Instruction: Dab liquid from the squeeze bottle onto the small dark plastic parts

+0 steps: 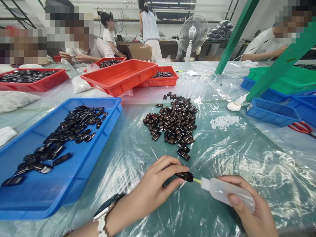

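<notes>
My left hand (160, 179) pinches a small glossy black toy car body (187, 176) between thumb and fingers, just above the plastic-covered table. In my right hand (256, 204) lies a translucent white squeeze bottle (228, 191), tilted with its thin yellow-green nozzle (197, 180) pointing left. The nozzle tip meets or nearly meets the end of the black piece; I cannot tell which. Beyond my hands sits a heap of similar dark car-shaped pieces (174, 120). More black pieces (74, 128) lie in the blue tray (98, 158) at left.
Small white bits (227, 122) are scattered right of the heap. Red trays (120, 77) stand at the back. A green post (278, 62), blue bins (273, 112) and red-handled pliers (301, 126) are on the right. Several people sit or stand beyond, near a fan (192, 33).
</notes>
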A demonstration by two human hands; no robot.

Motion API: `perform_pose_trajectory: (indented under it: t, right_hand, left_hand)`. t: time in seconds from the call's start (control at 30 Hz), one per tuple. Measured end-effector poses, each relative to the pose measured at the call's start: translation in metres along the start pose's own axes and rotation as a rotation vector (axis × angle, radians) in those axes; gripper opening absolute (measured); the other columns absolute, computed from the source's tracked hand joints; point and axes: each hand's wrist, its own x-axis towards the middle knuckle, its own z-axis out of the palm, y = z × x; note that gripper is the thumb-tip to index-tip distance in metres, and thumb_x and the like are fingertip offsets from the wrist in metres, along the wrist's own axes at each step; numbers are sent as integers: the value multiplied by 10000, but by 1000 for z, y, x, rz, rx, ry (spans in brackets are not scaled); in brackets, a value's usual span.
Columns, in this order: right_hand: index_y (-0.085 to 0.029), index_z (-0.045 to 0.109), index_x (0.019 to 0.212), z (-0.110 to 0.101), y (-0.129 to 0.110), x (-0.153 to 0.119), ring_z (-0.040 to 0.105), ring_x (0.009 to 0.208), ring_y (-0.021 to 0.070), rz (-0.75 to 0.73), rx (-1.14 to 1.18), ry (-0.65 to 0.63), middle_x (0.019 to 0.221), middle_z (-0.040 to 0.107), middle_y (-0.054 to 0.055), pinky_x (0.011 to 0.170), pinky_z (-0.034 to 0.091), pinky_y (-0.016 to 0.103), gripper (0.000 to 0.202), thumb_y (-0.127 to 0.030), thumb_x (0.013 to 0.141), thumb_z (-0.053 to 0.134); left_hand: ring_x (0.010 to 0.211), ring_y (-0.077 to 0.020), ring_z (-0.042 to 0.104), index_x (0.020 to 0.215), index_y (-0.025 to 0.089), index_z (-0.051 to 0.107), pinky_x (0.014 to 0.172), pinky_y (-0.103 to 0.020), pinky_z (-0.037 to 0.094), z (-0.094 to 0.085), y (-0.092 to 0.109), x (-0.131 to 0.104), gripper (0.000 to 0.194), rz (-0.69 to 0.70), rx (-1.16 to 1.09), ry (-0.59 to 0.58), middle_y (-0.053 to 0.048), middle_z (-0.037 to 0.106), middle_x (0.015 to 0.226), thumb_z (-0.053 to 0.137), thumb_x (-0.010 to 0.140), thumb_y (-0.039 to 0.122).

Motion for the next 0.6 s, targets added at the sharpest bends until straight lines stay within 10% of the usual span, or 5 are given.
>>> perform_pose_trajectory:
  t: [0.43,0.6]
  right_hand:
    - [-292,722,780,-12,5,1,533,655,168,-21,8,114,813,652,16,549,425,213,504,-760,595,697]
    - [-249,727,850,-43,26,26,569,629,169,-67,212,218,689,631,7,533,473,218,372,-608,782,655]
  left_hand:
    - [1053,-195,560,1240,309,555,875,-335,479,1,-2,1,252,-67,-42,49,-34,569,1172,483,1010,237]
    - [1003,-200,576,1186,289,574,813,-331,499,0,-8,5,210,-211,-79,216,-38,586,1145,481,1000,266]
